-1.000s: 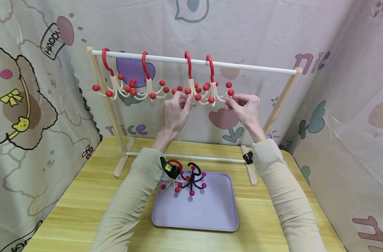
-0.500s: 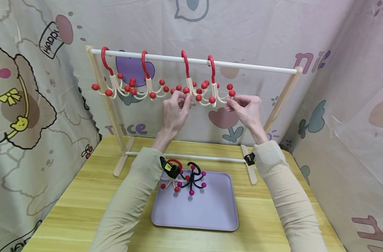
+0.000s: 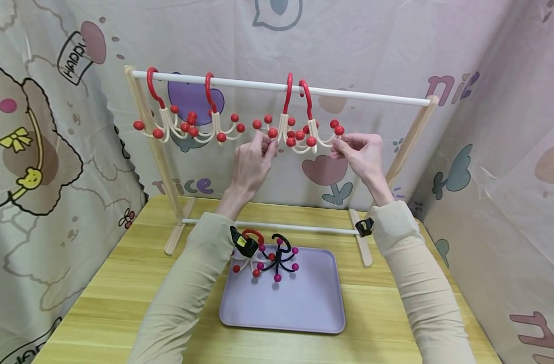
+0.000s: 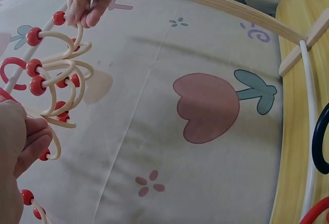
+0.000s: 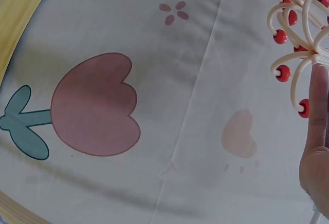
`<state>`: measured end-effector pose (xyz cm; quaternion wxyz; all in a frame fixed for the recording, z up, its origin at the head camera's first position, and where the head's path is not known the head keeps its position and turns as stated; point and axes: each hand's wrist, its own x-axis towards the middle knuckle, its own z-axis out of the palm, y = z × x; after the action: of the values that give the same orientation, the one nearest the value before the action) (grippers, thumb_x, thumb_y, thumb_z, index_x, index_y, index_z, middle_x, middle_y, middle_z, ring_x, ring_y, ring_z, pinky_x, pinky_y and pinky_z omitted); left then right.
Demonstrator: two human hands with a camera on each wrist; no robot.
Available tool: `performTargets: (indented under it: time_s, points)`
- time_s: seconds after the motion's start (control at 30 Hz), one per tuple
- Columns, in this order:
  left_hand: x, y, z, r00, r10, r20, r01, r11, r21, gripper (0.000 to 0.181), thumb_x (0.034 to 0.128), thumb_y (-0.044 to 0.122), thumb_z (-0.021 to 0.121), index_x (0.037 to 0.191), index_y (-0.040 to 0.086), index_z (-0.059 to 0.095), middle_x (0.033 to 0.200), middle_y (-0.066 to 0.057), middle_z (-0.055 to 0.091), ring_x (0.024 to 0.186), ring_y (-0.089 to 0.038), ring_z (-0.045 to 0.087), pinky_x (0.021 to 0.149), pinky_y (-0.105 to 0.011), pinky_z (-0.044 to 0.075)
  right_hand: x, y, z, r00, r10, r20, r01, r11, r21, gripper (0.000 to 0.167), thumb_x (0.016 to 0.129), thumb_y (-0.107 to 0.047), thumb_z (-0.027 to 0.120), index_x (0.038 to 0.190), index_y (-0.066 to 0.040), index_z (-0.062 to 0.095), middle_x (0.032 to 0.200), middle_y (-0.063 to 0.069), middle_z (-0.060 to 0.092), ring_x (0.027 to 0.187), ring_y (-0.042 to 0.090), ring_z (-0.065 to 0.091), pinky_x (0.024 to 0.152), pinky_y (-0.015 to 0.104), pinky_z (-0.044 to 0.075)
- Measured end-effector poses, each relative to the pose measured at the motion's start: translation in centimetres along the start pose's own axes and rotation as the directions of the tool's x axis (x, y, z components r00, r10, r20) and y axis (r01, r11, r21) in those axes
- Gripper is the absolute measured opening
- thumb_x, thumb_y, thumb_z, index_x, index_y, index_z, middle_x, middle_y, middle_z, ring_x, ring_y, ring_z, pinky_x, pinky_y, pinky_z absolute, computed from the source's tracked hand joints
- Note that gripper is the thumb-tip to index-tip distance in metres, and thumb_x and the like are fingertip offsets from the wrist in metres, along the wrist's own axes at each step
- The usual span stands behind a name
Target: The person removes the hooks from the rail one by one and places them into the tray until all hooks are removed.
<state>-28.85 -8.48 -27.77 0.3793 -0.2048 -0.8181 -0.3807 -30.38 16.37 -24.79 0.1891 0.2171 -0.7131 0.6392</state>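
- Third hook (image 3: 283, 124) from the left hangs on the white rod (image 3: 372, 98), just beside the fourth hook (image 3: 311, 127). In the head view their ball-tipped arms overlap, and I cannot tell whether they touch.
- Same view: I see the left hand (image 3: 249, 164) with its grip drawn to a pinch on the third hook, and the right hand (image 3: 367, 154) pinching an outer arm of the fourth.
- Below, on the surface (image 3: 99, 303), a tray (image 3: 295, 308) bears a black hook (image 3: 278, 259) and a red-topped hook (image 3: 252, 261), partly hidden.
- Left wrist view: I get the right hand's fingertips pinching a pale arm at the top; the left hand fills the lower left, its fingers curled.
- Right wrist view: one finger overlaps the pale arms; from here I cannot tell its hold.
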Motion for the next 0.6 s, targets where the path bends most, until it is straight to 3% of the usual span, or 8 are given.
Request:
performTargets:
  time_s: [0.27,0.6]
  points:
    - [0.02,0.05,-0.04,0.999,-0.033,0.010,0.033,0.999,-0.018,0.016,0.1006,0.013,0.061,0.102,-0.003,0.062,0.090,-0.017,0.077,0.077,-0.026,0.073,0.060,-0.030,0.053,-0.18,0.16,-0.10,1.000,0.030,0.004,-0.030,1.000,-0.002,0.029,0.089,0.001,0.071,0.106,0.024,0.065,0.067,-0.007,0.074,0.059,0.005,0.071,0.063,0.021,0.060]
    - [0.12,0.33,0.02,0.997,-0.069,-0.025,0.066,0.992,-0.112,0.017,0.0998,0.011,0.061,0.101,-0.006,0.062,0.090,-0.020,0.077,0.079,-0.028,0.076,0.070,-0.036,0.062,-0.45,0.48,0.03,1.000,0.012,0.019,-0.012,1.000,0.000,0.027,0.090,0.001,0.071,0.104,0.023,0.066,0.069,-0.006,0.075,0.060,0.005,0.071,0.064,0.021,0.061]
